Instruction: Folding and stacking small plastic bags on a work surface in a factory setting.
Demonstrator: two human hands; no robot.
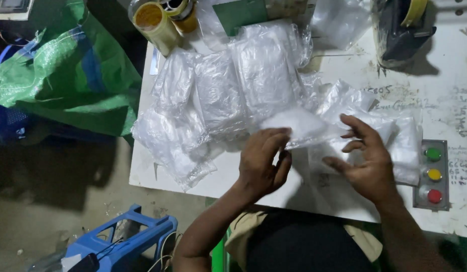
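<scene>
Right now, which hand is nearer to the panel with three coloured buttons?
The right hand. It is just left of the button panel, apart from it, while the left hand is farther left, beyond the right hand, pinching a clear plastic bag.

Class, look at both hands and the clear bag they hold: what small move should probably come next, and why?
Probably lay the clear bag onto the row of packed bags. The left hand pinches its near edge, the right hand steadies it, and it hangs above the white table.
</scene>
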